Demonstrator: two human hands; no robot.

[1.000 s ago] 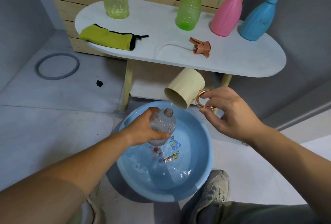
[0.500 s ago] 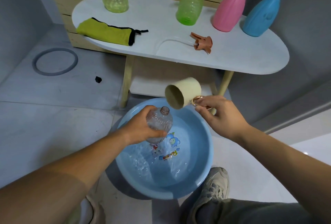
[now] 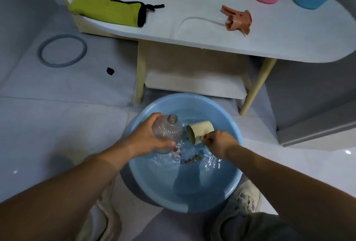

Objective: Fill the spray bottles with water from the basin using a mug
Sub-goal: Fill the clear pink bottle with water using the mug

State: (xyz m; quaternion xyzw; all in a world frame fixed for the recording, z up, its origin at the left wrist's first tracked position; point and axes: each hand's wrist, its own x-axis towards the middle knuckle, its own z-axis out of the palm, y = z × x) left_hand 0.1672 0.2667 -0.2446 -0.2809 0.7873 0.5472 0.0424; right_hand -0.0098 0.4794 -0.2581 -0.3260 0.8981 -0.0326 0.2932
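Fingers [image 3: 157,116] of the left hand [image 3: 148,140] are clamped round the clear bottle [image 3: 168,134], held neck up over the upper left of the blue basin [image 3: 192,206]. Fingers [image 3: 207,138] of the right hand [image 3: 218,142] pinch the cream mug [image 3: 200,130] at its handle side. Half a second earlier we saw the mug raised above the bottle's neck; it now lies sideways at the water, mouth toward the bottle. The coloured print [image 3: 190,161] on the basin floor is too rippled to read.

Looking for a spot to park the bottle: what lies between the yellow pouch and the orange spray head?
In the head view: bare white tabletop, crossed only by the thin clear tube of the spray head.
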